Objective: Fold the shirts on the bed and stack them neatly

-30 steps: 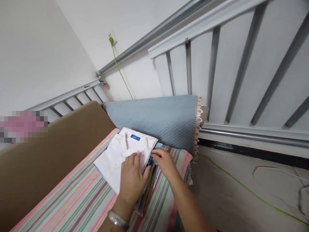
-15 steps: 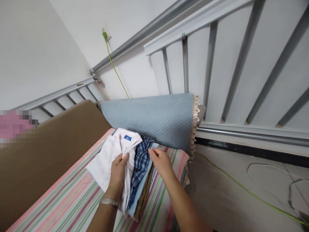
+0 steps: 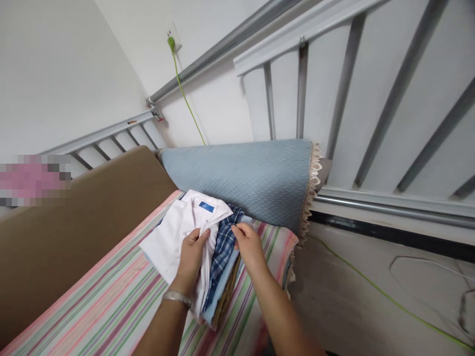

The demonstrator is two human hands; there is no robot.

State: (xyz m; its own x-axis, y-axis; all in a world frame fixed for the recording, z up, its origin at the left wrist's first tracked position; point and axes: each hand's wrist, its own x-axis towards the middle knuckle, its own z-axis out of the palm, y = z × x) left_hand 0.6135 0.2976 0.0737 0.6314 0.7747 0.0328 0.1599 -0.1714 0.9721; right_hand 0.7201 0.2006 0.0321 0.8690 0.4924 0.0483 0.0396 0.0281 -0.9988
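A folded white shirt (image 3: 166,242) with a blue collar label lies on top of a stack of clothes. My left hand (image 3: 191,254) pinches its front edge and draws it aside. Under it shows a blue plaid shirt (image 3: 222,249), whose right edge my right hand (image 3: 248,244) grips between thumb and fingers. Below these, the edges of a light blue garment (image 3: 221,287) and a brown garment (image 3: 228,296) stick out. The stack rests on a striped cover (image 3: 111,291) on the sofa. Its lower layers are mostly hidden.
A blue quilted sofa arm (image 3: 237,178) with lace trim stands behind the stack. The brown backrest (image 3: 74,237) runs along the left. Railings (image 3: 345,94) line the wall. A green cord (image 3: 189,109) hangs from a socket, and cables (image 3: 389,296) lie on the floor at right.
My left hand went from lying flat on the white shirt to pinching its edge and folding it leftward, uncovering the plaid shirt. My right hand stays at the stack's right edge.
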